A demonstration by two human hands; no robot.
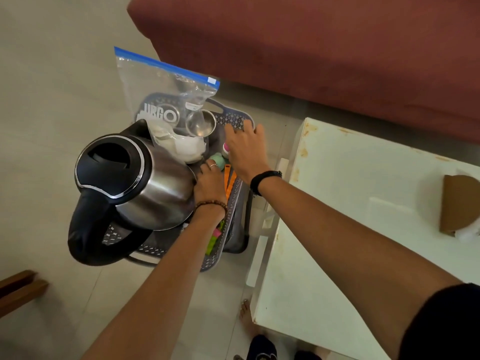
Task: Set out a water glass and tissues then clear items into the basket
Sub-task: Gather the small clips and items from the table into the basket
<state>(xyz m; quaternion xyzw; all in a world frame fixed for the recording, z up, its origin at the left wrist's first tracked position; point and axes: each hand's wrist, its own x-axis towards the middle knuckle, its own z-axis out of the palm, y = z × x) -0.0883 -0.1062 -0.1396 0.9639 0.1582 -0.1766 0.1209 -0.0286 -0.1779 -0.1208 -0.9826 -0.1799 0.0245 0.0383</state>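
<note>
Step in hand, by judgement: putting small items into the basket (235, 118) on the floor, or arranging them there.

How to do well, from left to right:
- Keep clear of the kettle (135, 178), which stands at the left side of the basket and takes most of the room. Do not push it; looks heavy and could tip the light plastic wall.
- Left hand (210, 183): lowered into the narrow gap just beside the kettle, fingers bent downward among the small things. Cannot tell whether gripping anything. Better to move slowly here and lay items flat.
- Right hand (244, 149): fingers spread and straight over the right rim, holding nothing visible. Good for steadying the rim while the other hand works.

Containers and contents:
- Basket: kettle, a zip bag (155, 87) leaning upright at the far end, white soft material (187, 148) in front of it, a green item (217, 159), a pink item (225, 148), 2 orange strips (230, 183), and coloured clips (214, 240) along the right wall.
- Zip bag: at least 1 steel cup (201, 123) inside; the rest unclear.
- White table (350, 190) at the right: a brown box (457, 203) with something white beside it, probably the tissues. No water glass seen with certainty.
</note>
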